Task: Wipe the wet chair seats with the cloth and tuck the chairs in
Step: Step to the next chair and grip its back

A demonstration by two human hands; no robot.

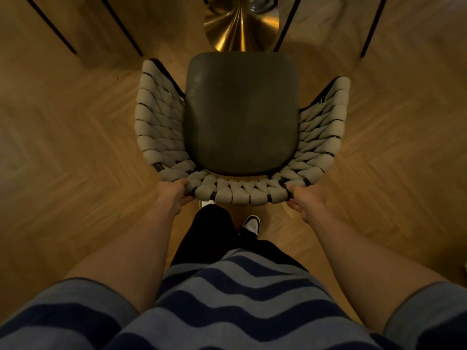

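A chair with a dark seat (241, 114) and a curved back of grey woven straps (240, 193) stands right in front of me, seen from above. My left hand (175, 194) grips the left end of the backrest's top rim. My right hand (299, 198) grips the right end of the same rim. Both hands have fingers curled round the rim. The seat's front edge points at the brass table base (241, 24). No cloth is in view.
A flared brass pedestal stands just beyond the chair. Thin black legs of other chairs (121, 26) (371, 26) slant across the herringbone wood floor at the top left and top right. My feet (251, 224) stand just behind the chair.
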